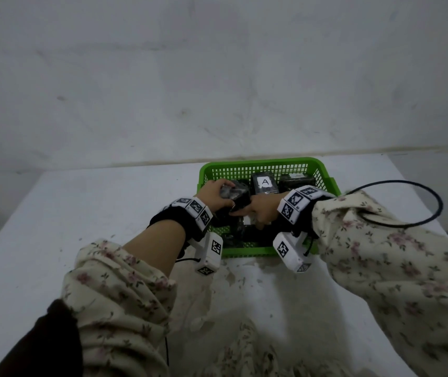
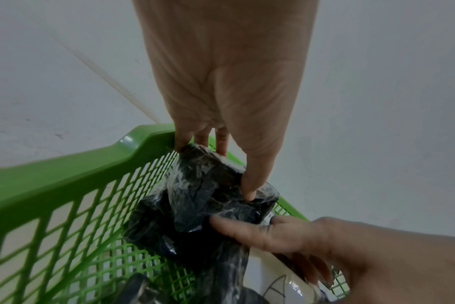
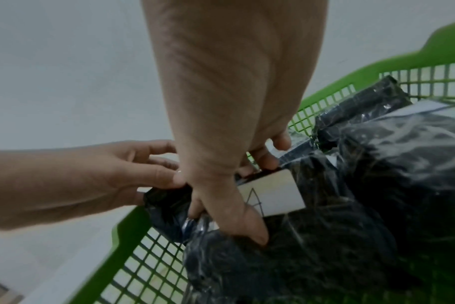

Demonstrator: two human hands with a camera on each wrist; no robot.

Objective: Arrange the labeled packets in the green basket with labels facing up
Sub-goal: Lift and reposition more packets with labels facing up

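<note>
A black plastic-wrapped packet (image 1: pixel 233 198) is held at the left end of the green basket (image 1: pixel 323 167) on the tabletop (image 1: pixel 81 213) — the left hand (image 1: pixel 213 193) curled over its top, the right hand (image 1: pixel 258 210) pinching its near-right edge. Its label is not visible. Beyond it, the packet marked "A" (image 1: pixel 265 183) lies label-up; a further packet (image 1: pixel 296 180) lies right of that. At least four packets are counted — others are hidden.
</note>
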